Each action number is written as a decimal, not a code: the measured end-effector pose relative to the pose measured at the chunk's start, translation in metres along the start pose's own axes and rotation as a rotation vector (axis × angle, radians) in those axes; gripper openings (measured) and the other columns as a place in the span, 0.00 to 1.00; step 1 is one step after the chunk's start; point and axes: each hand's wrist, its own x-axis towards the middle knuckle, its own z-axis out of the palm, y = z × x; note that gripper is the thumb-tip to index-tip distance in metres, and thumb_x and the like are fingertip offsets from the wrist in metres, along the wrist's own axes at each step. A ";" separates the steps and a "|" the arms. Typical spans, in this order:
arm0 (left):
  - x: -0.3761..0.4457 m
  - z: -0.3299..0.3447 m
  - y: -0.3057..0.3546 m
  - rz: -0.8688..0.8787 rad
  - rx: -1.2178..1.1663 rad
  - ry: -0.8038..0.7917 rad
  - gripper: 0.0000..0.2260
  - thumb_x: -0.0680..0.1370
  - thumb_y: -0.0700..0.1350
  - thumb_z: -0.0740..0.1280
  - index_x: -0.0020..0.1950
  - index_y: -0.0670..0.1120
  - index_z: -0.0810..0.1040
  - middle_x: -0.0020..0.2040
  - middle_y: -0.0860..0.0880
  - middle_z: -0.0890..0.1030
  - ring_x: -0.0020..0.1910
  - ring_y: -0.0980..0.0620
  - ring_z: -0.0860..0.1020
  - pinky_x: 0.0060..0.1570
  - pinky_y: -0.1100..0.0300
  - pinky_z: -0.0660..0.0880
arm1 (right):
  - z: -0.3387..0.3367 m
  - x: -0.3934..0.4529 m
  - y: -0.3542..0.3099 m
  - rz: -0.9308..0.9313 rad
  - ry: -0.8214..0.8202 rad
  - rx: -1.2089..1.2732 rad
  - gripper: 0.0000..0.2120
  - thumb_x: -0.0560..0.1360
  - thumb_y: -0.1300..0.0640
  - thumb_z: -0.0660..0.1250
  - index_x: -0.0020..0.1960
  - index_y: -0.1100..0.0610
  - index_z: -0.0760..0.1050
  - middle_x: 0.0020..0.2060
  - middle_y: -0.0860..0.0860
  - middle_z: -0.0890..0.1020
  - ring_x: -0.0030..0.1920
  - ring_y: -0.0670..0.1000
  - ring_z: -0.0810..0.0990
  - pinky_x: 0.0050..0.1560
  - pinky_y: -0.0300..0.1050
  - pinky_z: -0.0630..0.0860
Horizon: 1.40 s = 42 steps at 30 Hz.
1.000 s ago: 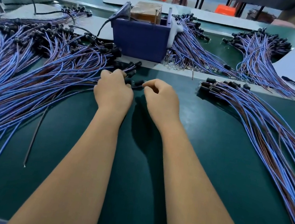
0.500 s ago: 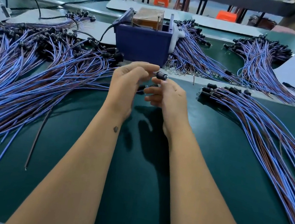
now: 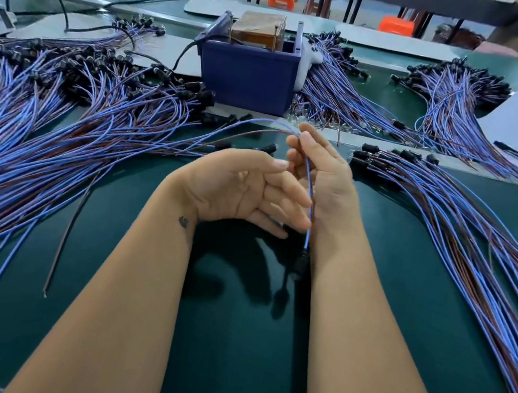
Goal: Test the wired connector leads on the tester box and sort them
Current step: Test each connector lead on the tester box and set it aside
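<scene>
**Operator:** Green bench mat (image 3: 224, 346) in a workshop, orange stools behind. Status of the station?

**Inspector:** Tester box (image 3: 247, 80), blue, stands at the far centre of the mat. A large heap of leads (image 3: 54, 132) lies to its left, presumably untested. A smaller fanned pile (image 3: 452, 230) lies to the right, presumably sorted. Further bundles (image 3: 450, 102) lie behind the box.

**Operator:** Lead in hand?

**Inspector:** One lead (image 3: 310, 184). The right hand (image 3: 319, 179) pinches its wires near the fingertips; the black connector (image 3: 301, 266) hangs below, between the wrists, apart from the box. The left hand (image 3: 244, 190) is palm-up, fingers relaxed and together, touching the wire without gripping.

**Operator:** Progress?

**Inspector:** Judged early to middle: the left heap far outweighs the right pile. This lead is not yet on the tester; test, then sort.
</scene>
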 end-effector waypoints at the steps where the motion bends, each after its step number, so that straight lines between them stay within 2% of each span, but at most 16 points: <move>1: -0.002 -0.003 0.000 0.009 0.014 0.066 0.19 0.77 0.53 0.57 0.45 0.45 0.86 0.43 0.45 0.85 0.50 0.46 0.83 0.55 0.50 0.78 | 0.000 0.000 -0.001 0.012 -0.022 0.057 0.06 0.79 0.65 0.64 0.50 0.58 0.79 0.33 0.51 0.83 0.31 0.45 0.78 0.36 0.35 0.77; 3: -0.002 -0.006 0.002 0.041 0.027 0.321 0.20 0.80 0.52 0.56 0.41 0.46 0.85 0.39 0.47 0.85 0.46 0.49 0.84 0.49 0.54 0.80 | -0.001 0.001 -0.003 0.045 -0.075 0.165 0.07 0.79 0.64 0.63 0.50 0.58 0.79 0.34 0.51 0.83 0.30 0.44 0.78 0.35 0.35 0.77; 5: 0.001 -0.012 0.004 0.102 -0.006 0.598 0.19 0.82 0.51 0.55 0.48 0.46 0.84 0.42 0.46 0.86 0.47 0.50 0.85 0.45 0.57 0.79 | -0.002 0.001 -0.003 0.061 -0.117 0.165 0.07 0.79 0.64 0.62 0.51 0.58 0.79 0.34 0.51 0.83 0.30 0.44 0.78 0.36 0.35 0.78; 8: 0.007 -0.014 0.005 0.211 -0.090 0.784 0.17 0.83 0.51 0.53 0.64 0.45 0.76 0.52 0.48 0.85 0.55 0.50 0.83 0.53 0.54 0.77 | -0.002 0.002 -0.001 0.058 -0.137 -0.005 0.08 0.78 0.67 0.63 0.51 0.58 0.79 0.32 0.52 0.83 0.29 0.45 0.79 0.35 0.34 0.77; 10: 0.010 -0.013 0.004 0.283 -0.087 0.859 0.15 0.84 0.48 0.55 0.65 0.45 0.76 0.55 0.49 0.84 0.55 0.52 0.82 0.57 0.52 0.75 | 0.002 0.001 0.004 0.035 -0.132 -0.224 0.08 0.77 0.69 0.64 0.52 0.60 0.78 0.31 0.53 0.82 0.28 0.45 0.78 0.33 0.34 0.75; 12: 0.010 -0.011 0.002 0.364 -0.070 0.893 0.12 0.84 0.44 0.58 0.62 0.45 0.77 0.56 0.47 0.84 0.54 0.50 0.81 0.54 0.52 0.77 | 0.007 -0.001 0.010 -0.010 -0.118 -0.485 0.08 0.75 0.71 0.66 0.52 0.62 0.77 0.33 0.55 0.82 0.28 0.45 0.78 0.32 0.34 0.74; 14: 0.011 -0.009 0.001 0.421 -0.056 0.904 0.10 0.83 0.41 0.60 0.60 0.46 0.79 0.54 0.48 0.85 0.52 0.50 0.82 0.48 0.57 0.79 | 0.012 -0.003 0.016 -0.044 -0.149 -0.645 0.08 0.74 0.71 0.68 0.47 0.60 0.78 0.33 0.54 0.82 0.30 0.45 0.79 0.33 0.35 0.76; 16: 0.013 -0.008 0.000 0.441 -0.023 0.929 0.08 0.82 0.40 0.62 0.57 0.48 0.79 0.48 0.51 0.86 0.46 0.52 0.82 0.41 0.61 0.79 | 0.014 -0.004 0.020 -0.055 -0.186 -0.723 0.11 0.73 0.72 0.68 0.42 0.57 0.78 0.32 0.52 0.82 0.32 0.46 0.79 0.35 0.36 0.77; 19: 0.017 -0.004 -0.002 0.429 0.024 0.981 0.07 0.81 0.38 0.64 0.55 0.45 0.79 0.42 0.51 0.86 0.35 0.54 0.81 0.26 0.63 0.72 | 0.015 -0.003 0.023 -0.076 -0.177 -0.751 0.10 0.75 0.71 0.65 0.41 0.58 0.78 0.31 0.53 0.81 0.31 0.47 0.78 0.34 0.36 0.77; 21: 0.018 -0.003 -0.003 0.414 0.010 1.000 0.06 0.80 0.37 0.64 0.55 0.42 0.79 0.42 0.49 0.85 0.31 0.55 0.79 0.26 0.64 0.71 | 0.014 -0.002 0.024 -0.097 -0.140 -0.737 0.08 0.77 0.67 0.64 0.42 0.60 0.78 0.31 0.53 0.80 0.32 0.49 0.78 0.33 0.37 0.76; 23: 0.019 -0.004 -0.004 0.395 0.013 1.007 0.04 0.80 0.37 0.65 0.51 0.41 0.80 0.43 0.46 0.85 0.32 0.53 0.79 0.30 0.63 0.74 | 0.013 0.000 0.025 -0.124 -0.103 -0.737 0.08 0.79 0.65 0.64 0.42 0.61 0.78 0.33 0.55 0.81 0.33 0.52 0.78 0.35 0.39 0.77; 26: 0.021 -0.004 -0.005 0.360 0.078 1.044 0.03 0.79 0.37 0.67 0.47 0.41 0.81 0.44 0.41 0.82 0.41 0.45 0.77 0.46 0.50 0.76 | 0.012 0.001 0.025 -0.151 -0.056 -0.753 0.09 0.79 0.64 0.65 0.41 0.60 0.78 0.32 0.56 0.81 0.30 0.48 0.77 0.34 0.39 0.76; 27: 0.022 -0.004 -0.006 0.361 0.084 1.063 0.03 0.78 0.38 0.68 0.48 0.41 0.81 0.44 0.41 0.82 0.42 0.44 0.78 0.49 0.48 0.77 | 0.012 0.001 0.025 -0.168 -0.037 -0.773 0.09 0.78 0.64 0.65 0.40 0.60 0.78 0.32 0.54 0.81 0.29 0.47 0.77 0.34 0.39 0.76; 31: 0.019 -0.009 -0.007 0.406 0.054 1.198 0.02 0.79 0.40 0.68 0.48 0.46 0.81 0.38 0.52 0.85 0.35 0.55 0.82 0.39 0.64 0.78 | 0.009 0.003 0.022 -0.251 0.058 -0.869 0.07 0.78 0.61 0.65 0.44 0.61 0.79 0.30 0.50 0.79 0.30 0.44 0.76 0.39 0.43 0.77; 35: 0.018 -0.013 -0.006 0.449 0.041 1.310 0.04 0.79 0.40 0.68 0.47 0.47 0.80 0.34 0.53 0.83 0.28 0.59 0.78 0.31 0.69 0.73 | 0.008 0.002 0.019 -0.260 0.135 -0.830 0.07 0.78 0.60 0.65 0.44 0.58 0.79 0.26 0.47 0.75 0.29 0.43 0.72 0.38 0.44 0.73; 42: 0.016 -0.019 -0.007 0.502 -0.029 1.473 0.04 0.80 0.39 0.67 0.51 0.43 0.81 0.37 0.51 0.82 0.28 0.58 0.75 0.30 0.68 0.71 | 0.009 0.004 0.019 -0.265 0.149 -0.794 0.07 0.78 0.61 0.64 0.47 0.56 0.81 0.27 0.46 0.71 0.31 0.46 0.67 0.35 0.41 0.67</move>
